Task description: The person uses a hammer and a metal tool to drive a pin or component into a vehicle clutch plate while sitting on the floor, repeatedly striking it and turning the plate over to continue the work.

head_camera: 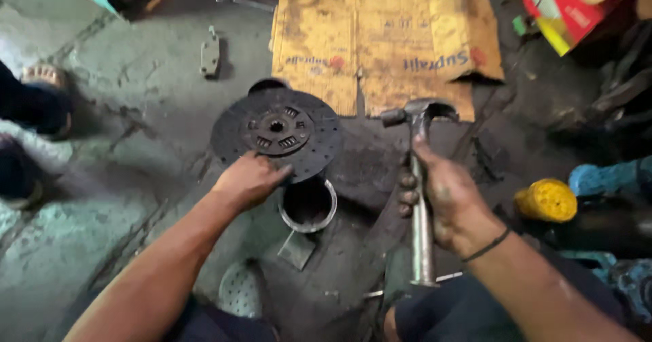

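Head view is looking down at a dirty grey concrete floor (102, 199). The left hand (250, 179) is reaching forward, palm down, and its fingers are lying close together on the near edge of a round, dark clutch disc (275, 133). The disc is lying flat near the middle of the floor, rough around its ring, with a metal hub and small springs in its centre. Just below it a short, shiny metal ring (308, 204) is standing open end up. The right hand (441, 196) is wrapping its fingers tight around the smooth metal handle of a claw hammer (420, 172), head pointing away. Flattened brown cardboard (384, 43) is lying by the far edge.
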